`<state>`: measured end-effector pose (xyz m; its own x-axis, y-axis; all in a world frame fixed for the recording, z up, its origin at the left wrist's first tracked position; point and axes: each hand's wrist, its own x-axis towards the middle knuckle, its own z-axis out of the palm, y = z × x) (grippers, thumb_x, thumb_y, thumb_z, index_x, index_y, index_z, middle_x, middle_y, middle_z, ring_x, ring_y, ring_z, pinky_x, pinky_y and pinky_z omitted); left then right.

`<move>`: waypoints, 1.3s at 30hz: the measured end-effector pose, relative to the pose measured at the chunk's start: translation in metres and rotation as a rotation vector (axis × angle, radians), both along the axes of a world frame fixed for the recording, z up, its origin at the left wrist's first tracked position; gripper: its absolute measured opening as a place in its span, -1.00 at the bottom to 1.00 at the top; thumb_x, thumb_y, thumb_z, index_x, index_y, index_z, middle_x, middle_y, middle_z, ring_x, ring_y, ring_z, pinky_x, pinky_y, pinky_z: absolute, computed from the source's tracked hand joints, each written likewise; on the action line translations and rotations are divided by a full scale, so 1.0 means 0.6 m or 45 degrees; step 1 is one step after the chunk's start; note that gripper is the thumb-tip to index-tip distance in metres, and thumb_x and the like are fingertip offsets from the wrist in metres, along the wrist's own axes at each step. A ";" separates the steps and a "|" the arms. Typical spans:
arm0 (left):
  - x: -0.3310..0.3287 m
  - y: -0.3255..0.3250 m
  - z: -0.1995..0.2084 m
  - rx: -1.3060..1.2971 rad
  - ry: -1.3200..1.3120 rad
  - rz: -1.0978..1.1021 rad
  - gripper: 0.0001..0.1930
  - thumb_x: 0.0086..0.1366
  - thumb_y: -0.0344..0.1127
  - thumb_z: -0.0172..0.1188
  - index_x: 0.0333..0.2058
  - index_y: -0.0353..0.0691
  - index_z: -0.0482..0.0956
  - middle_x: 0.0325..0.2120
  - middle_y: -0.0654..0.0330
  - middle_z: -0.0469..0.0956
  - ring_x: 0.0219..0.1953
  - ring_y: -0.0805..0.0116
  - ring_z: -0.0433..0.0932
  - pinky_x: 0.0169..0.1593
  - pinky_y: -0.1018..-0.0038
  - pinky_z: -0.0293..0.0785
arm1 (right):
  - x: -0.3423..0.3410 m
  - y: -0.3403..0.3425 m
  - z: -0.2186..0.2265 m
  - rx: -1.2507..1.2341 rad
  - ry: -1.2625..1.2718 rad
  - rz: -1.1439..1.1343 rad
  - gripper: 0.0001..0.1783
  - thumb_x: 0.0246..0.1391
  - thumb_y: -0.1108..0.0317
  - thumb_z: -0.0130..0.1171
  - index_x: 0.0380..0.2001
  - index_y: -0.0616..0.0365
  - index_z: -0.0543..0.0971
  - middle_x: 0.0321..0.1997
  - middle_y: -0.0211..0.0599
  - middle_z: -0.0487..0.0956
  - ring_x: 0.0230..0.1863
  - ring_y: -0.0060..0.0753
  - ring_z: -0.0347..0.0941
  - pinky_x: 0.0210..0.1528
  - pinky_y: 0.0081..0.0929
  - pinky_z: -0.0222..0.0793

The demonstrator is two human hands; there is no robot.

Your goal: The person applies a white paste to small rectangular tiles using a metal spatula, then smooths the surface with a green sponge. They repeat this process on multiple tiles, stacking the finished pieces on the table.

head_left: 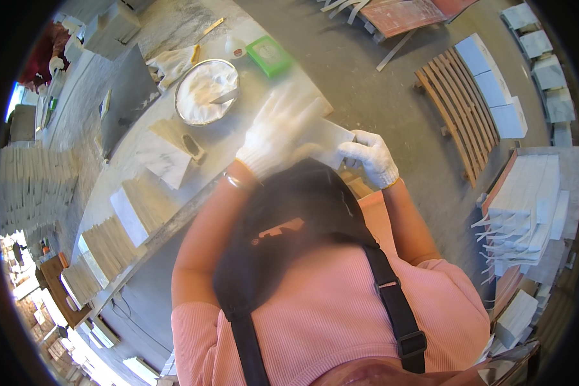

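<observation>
Both my hands wear white knit gloves. My right hand grips the edge of a pale stone tile, with the fingers closed over its side. My left hand, somewhat blurred, is stretched out flat with fingers apart over or against the tile's left part; whether it touches cannot be told. A round metal bowl of white paste or powder stands beyond my left hand, a scraper blade stuck in it. A grey-veined marble tile leans on the table left of that hand.
Several tile stacks line the table's near left edge. Farther back are a green box, a white bottle and a cloth. A wooden pallet and bundled white strips stand right. Another person's gloved hand shows far left.
</observation>
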<state>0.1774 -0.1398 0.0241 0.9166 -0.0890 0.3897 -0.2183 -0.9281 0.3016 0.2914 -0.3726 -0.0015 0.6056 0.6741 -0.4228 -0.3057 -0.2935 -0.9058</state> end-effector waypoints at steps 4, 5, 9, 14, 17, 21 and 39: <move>0.015 0.006 0.013 -0.448 0.759 -0.018 -0.41 0.25 0.08 0.37 0.19 -0.03 0.60 -0.11 0.01 0.69 -0.06 0.05 0.66 0.03 0.22 0.56 | 0.008 -0.016 0.012 0.153 -0.111 0.165 -0.67 0.21 0.14 0.32 -0.27 0.24 0.69 -0.41 -0.43 0.64 -0.44 -0.65 0.45 -0.36 -0.59 0.32; 0.006 0.008 0.013 -0.640 0.827 0.010 -0.47 0.26 0.07 0.37 0.13 -0.04 0.65 -0.19 0.04 0.70 -0.17 0.12 0.67 -0.05 0.26 0.57 | 0.010 -0.016 0.011 0.152 -0.089 0.112 -0.69 0.25 0.18 0.29 -0.21 0.26 0.69 -0.33 -0.41 0.67 -0.35 -0.62 0.49 -0.27 -0.56 0.38; -0.034 -0.010 0.009 -1.016 0.726 0.173 -0.60 0.28 0.03 0.36 -0.10 -0.16 0.76 -0.33 0.15 0.68 -0.35 0.39 0.62 -0.21 0.37 0.57 | 0.022 -0.003 0.003 0.223 0.063 0.026 -0.71 0.36 0.27 0.18 -0.08 0.27 0.70 -0.18 -0.39 0.71 -0.17 -0.59 0.56 -0.09 -0.52 0.49; -0.066 -0.025 0.014 -1.110 0.805 0.342 -0.65 0.27 0.01 0.33 -0.12 -0.09 0.78 -0.21 0.08 0.73 -0.19 0.17 0.69 -0.03 0.29 0.56 | 0.006 0.033 0.003 0.185 -0.050 0.174 -0.72 0.40 0.27 0.14 -0.08 0.25 0.70 -0.15 -0.38 0.70 -0.15 -0.56 0.56 -0.04 -0.50 0.49; -0.084 -0.027 0.012 -1.078 0.864 0.459 -0.67 0.27 -0.01 0.33 -0.14 -0.09 0.79 -0.23 0.07 0.73 -0.21 0.16 0.68 -0.04 0.30 0.55 | -0.019 0.035 0.014 0.130 -0.182 0.205 -0.59 0.36 0.05 0.16 -0.05 0.19 0.70 -0.28 -0.47 0.64 -0.29 -0.64 0.46 -0.29 -0.59 0.34; -0.105 -0.016 -0.016 -1.234 0.769 0.414 -0.65 0.27 -0.02 0.33 -0.15 -0.15 0.78 -0.28 0.11 0.72 -0.25 0.25 0.65 -0.07 0.32 0.55 | -0.029 -0.004 0.028 0.050 0.037 0.299 -0.60 0.20 0.25 0.26 0.05 0.23 0.65 -0.16 -0.35 0.69 -0.19 -0.53 0.58 -0.23 -0.54 0.44; -0.168 -0.011 -0.008 -1.918 0.698 0.313 -0.63 0.35 -0.09 0.37 -0.13 -0.35 0.72 -0.25 0.23 0.68 -0.20 0.46 0.57 -0.04 0.44 0.52 | -0.035 0.091 0.057 0.350 -0.034 0.518 -0.01 -0.02 0.14 0.52 0.44 0.27 0.35 0.28 -0.16 0.54 0.16 -0.38 0.50 0.26 -0.37 0.42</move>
<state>0.0767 -0.1464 0.0191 0.9011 0.2130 -0.3777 0.3171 0.2706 0.9090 0.2703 -0.3180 0.0328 0.2782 0.9428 -0.1838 -0.1917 -0.1330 -0.9724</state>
